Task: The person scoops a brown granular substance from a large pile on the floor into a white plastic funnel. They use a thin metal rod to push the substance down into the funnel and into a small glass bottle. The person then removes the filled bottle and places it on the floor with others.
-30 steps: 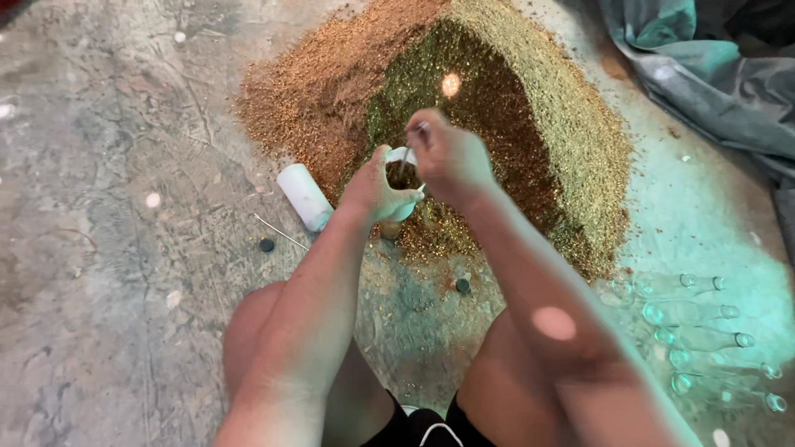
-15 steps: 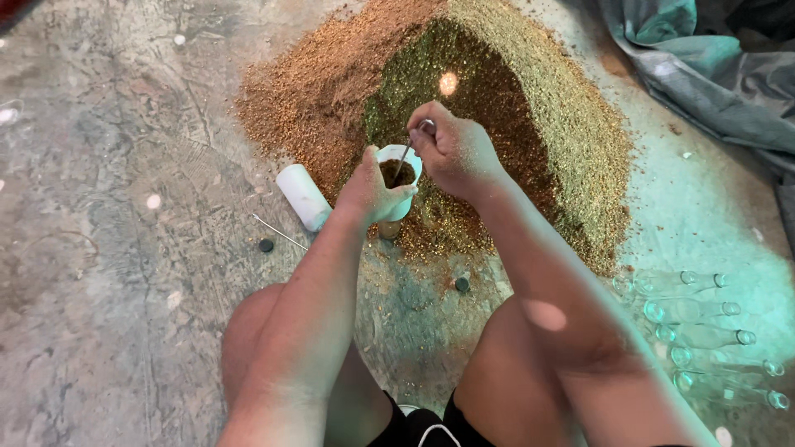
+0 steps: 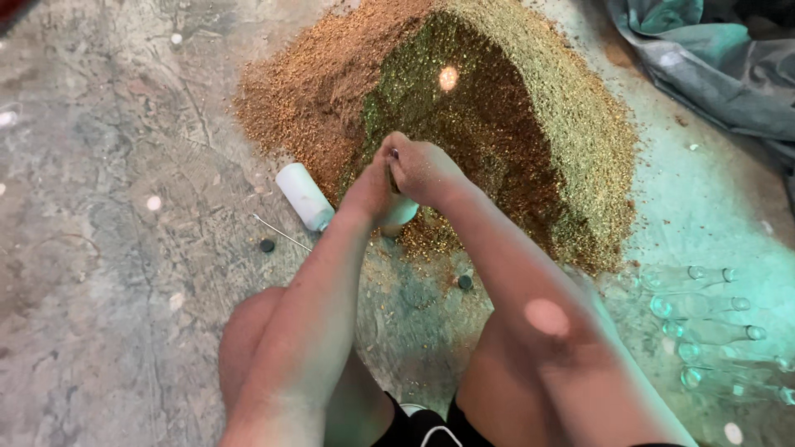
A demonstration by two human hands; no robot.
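**Two hands meet over a white cup at the edge of a grain heap**

The person sits on the floor [image 3: 99, 248], knees apart, and both arms reach forward to the near edge of a big heap [image 3: 489, 116] of fine grainy material. The heap is brown-orange on its left side, dark in the middle and green-yellow on the right.

The left hand [image 3: 370, 192] is closed around a small white cup [image 3: 401, 215]. Only the lower part of the cup shows, under the two hands; it is at the foot of the heap, just in front of the person. The right hand [image 3: 424, 171] is directly above the cup and touches the left hand. Its fingers are curled shut, in a kind of pinch, and a small dark tip shows between the two hands. What this thing is, I cannot tell, because the hands cover it. The inside of the cup is hidden as well.

Just left of the left hand a white cylinder [image 3: 304, 195] lies on its side on the floor, touching the edge of the heap. A thin stick [image 3: 281, 233] lies near it, and a small dark cap [image 3: 267, 246] is beside the stick. Another dark cap [image 3: 464, 282] lies between the knees. At the right, several clear glass vials [image 3: 704, 308] lie in a row on the floor. A grey cloth [image 3: 712, 58] is crumpled at the upper right corner.
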